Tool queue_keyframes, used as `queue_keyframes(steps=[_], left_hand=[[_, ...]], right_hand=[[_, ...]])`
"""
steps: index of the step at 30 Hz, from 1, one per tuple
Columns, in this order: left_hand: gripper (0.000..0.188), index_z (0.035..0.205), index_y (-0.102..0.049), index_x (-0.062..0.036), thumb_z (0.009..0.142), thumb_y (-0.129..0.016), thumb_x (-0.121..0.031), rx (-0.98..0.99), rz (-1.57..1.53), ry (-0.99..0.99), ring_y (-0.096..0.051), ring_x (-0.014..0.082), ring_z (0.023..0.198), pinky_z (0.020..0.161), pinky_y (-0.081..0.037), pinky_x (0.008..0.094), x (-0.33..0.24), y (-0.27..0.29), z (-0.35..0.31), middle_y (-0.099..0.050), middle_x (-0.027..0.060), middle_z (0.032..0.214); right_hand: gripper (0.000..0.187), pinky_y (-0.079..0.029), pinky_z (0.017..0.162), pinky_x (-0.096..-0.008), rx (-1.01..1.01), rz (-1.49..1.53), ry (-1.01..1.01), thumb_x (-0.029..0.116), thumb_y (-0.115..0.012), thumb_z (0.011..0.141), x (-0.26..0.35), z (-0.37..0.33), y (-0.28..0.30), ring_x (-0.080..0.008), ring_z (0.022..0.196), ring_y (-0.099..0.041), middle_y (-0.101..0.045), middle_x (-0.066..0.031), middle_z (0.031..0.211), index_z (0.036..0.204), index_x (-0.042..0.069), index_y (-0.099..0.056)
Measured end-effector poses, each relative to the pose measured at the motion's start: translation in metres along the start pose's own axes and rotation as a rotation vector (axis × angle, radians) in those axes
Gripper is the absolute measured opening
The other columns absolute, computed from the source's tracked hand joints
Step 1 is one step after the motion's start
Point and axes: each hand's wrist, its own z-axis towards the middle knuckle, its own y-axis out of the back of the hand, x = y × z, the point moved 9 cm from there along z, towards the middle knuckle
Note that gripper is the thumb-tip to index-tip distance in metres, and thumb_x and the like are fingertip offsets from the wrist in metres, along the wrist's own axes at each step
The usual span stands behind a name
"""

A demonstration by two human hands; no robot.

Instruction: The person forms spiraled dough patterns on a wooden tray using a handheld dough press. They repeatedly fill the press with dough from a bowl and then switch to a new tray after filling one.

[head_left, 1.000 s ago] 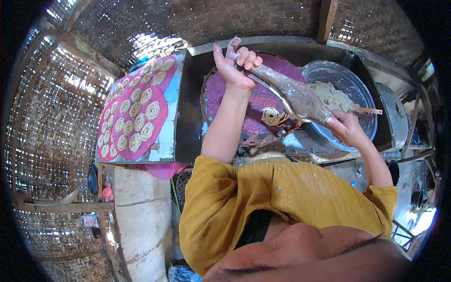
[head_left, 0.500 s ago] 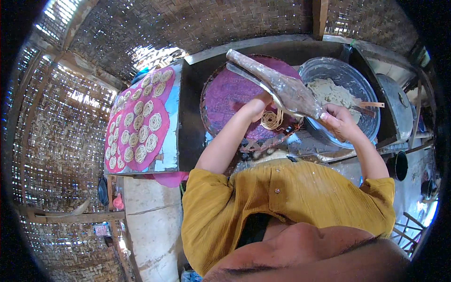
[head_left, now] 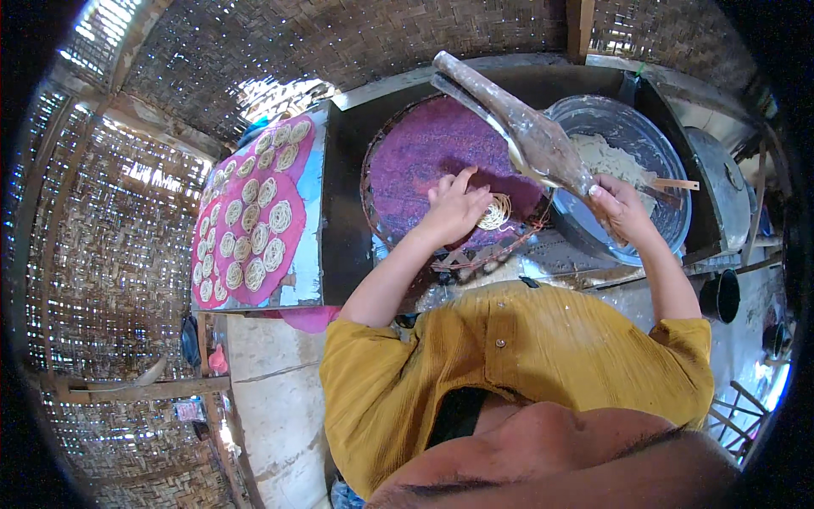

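My right hand [head_left: 623,209] is wrapped round the lower end of a dough-smeared wooden dough press [head_left: 551,151], whose two long handles slant up and away to the left. The press hangs over the gap between a round purple tray [head_left: 415,161] and a dark basin [head_left: 585,114]. My left hand [head_left: 458,209] has its fingers spread above the tray and holds nothing. Right beside its fingertips lies a coil of pale noodle-like dough strands [head_left: 494,214] near the tray's front edge.
On the left, a slanted board carries pink cloth [head_left: 297,144] with several finished dough coils [head_left: 280,216]. Pale dough [head_left: 606,157] and a wooden-handled tool [head_left: 676,183] are in the basin. A round metal lid [head_left: 712,174] stands at the right. Woven walls [head_left: 398,42] rise behind.
My left hand has left the press and come down over the tray with fingers spread. The press has shifted slightly right and up in my right hand, uncovering more of the coil.
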Motion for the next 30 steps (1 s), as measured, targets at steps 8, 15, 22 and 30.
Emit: queue_keyframes(steps=[8, 15, 22, 30], left_hand=[[0.057, 0.118, -0.042, -0.0081, 0.073, -0.053, -0.042, -0.326, 0.302, -0.054, -0.029, 0.0344, 0.114, 0.088, -0.023, 0.0502, -0.006, 0.053, -0.015, -0.029, 0.0114, 0.130], [0.043, 0.100, -0.051, -0.0058, 0.065, -0.066, -0.024, -0.753, -0.477, 0.107, -0.054, 0.0205, 0.093, 0.081, -0.043, 0.0334, -0.008, 0.095, -0.026, -0.055, 0.0089, 0.101], [0.033, 0.104, -0.046, -0.0049, 0.074, -0.060, -0.007, -0.858, -1.536, 0.206, -0.048, 0.0171, 0.082, 0.074, -0.043, 0.0298, 0.110, 0.049, -0.108, -0.049, 0.0047, 0.091], [0.024, 0.090, -0.049, -0.0063, 0.071, -0.060, 0.003, -0.911, -1.196, 0.316, -0.039, 0.0096, 0.058, 0.060, -0.040, 0.0248, 0.200, 0.043, -0.220, -0.041, -0.0019, 0.066]], right_hand=[[0.035, -0.036, 0.052, -0.0215, 0.024, -0.017, 0.059, 0.035, -0.051, 0.081, 0.009, 0.007, -0.014, -0.0074, 0.059, -0.043, -0.049, 0.0004, 0.065, 0.086, 0.001, -0.055], [0.038, -0.040, 0.065, -0.0257, 0.332, 0.016, 0.200, 0.034, -0.050, 0.083, 0.033, 0.024, -0.113, -0.0103, 0.074, -0.048, -0.056, -0.0031, 0.081, 0.100, 0.000, -0.053], [0.019, -0.043, 0.069, -0.0331, 0.152, -0.654, 0.316, 0.023, -0.061, 0.070, -0.003, 0.031, -0.094, -0.0247, 0.080, -0.053, -0.055, -0.0083, 0.081, 0.082, 0.008, -0.061], [0.017, -0.043, 0.070, -0.0377, 0.083, -0.831, 0.285, 0.023, -0.063, 0.065, -0.011, 0.030, -0.106, -0.0269, 0.082, -0.051, -0.053, -0.0089, 0.077, 0.075, 0.009, -0.060]])
